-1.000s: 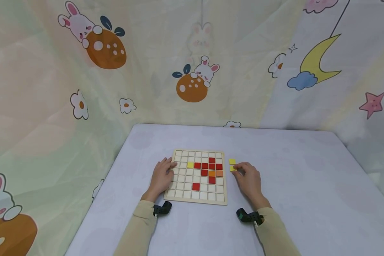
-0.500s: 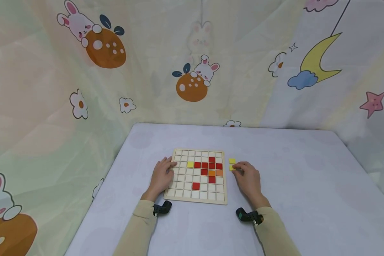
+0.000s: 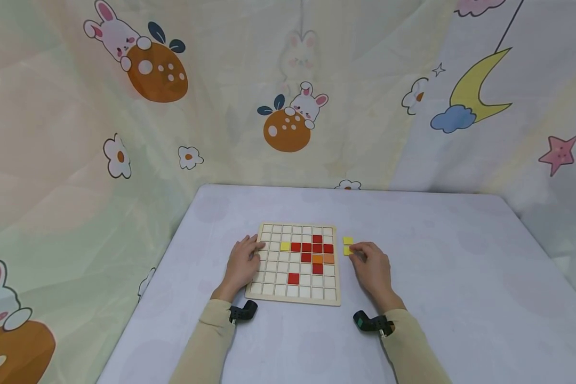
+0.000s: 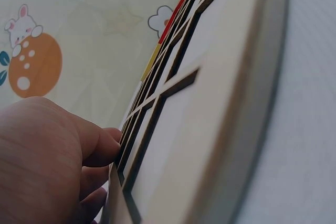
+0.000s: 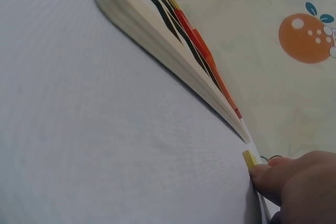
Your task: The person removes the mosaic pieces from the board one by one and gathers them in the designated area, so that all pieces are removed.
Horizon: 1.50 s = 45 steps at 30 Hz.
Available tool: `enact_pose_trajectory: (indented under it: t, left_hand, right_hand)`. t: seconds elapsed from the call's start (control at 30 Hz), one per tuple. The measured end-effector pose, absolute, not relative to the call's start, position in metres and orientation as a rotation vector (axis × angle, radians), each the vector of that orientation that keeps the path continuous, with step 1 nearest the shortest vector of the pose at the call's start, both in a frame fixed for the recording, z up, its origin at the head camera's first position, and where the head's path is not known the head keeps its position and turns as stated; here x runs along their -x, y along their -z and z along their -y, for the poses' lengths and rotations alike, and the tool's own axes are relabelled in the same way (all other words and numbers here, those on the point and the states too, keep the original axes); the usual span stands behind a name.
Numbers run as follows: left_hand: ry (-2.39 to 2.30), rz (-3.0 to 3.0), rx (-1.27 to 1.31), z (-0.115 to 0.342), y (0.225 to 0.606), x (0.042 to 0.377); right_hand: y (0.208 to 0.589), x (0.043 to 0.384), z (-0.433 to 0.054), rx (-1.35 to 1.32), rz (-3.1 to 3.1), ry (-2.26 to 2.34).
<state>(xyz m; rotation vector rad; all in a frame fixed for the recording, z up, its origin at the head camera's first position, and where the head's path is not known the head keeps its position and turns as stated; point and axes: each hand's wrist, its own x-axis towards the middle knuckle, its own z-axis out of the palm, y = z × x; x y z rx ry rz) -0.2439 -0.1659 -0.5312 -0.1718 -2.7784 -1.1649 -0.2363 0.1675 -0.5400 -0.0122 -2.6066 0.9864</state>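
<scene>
A wooden grid board point(image 3: 293, 300) lies on the table, with several red tiles point(image 3: 306, 257), two orange tiles point(image 3: 318, 258) and one yellow tile point(image 3: 285, 246) in its cells. My left hand point(image 3: 242, 264) rests at the board's left edge; the left wrist view shows its thumb point(image 4: 100, 148) on the frame and other fingers beside it. To the right of the board, thumb and fingertips of my right hand point(image 3: 374, 271) pinch a loose yellow tile point(image 5: 250, 158), partly covered by the fingers. Directly behind it lies a second loose yellow tile point(image 3: 348, 240).
The table point(image 3: 461, 277) has a pale cloth, and a printed curtain point(image 3: 230, 80) hangs behind and around it. Each wrist wears a black camera; the left camera point(image 3: 244, 311) and right camera point(image 3: 372, 322) sit low over the table in front of the board.
My right hand's fingertips have shifted very slightly on the nearer yellow tile. The board, its tiles and my left hand have kept their places.
</scene>
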Motion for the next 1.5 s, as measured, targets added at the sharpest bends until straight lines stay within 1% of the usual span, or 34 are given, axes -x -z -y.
enact_pose_trajectory:
  t: [0.33,0.77,0.93,1.23,1.5]
  left_hand:
    - [1.170,2.773,0.154,0.167,0.534,0.245]
    - [1.177,2.765,0.142,0.166,0.535,0.245]
    - [1.175,2.767,0.134,0.166,0.534,0.244]
    - [1.167,2.763,0.135,0.166,0.535,0.245]
    - [1.170,2.765,0.146,0.166,0.534,0.244]
  right_hand:
    - [0.534,0.228,-0.157,-0.022,2.558,-1.082]
    - [0.530,0.213,-0.123,-0.224,2.528,-1.148]
    - [0.529,0.207,-0.108,-0.272,2.552,-1.127]
    - [0.530,0.195,-0.084,-0.534,2.491,-0.957]
    - [0.530,0.185,-0.065,-0.533,2.566,-0.899]
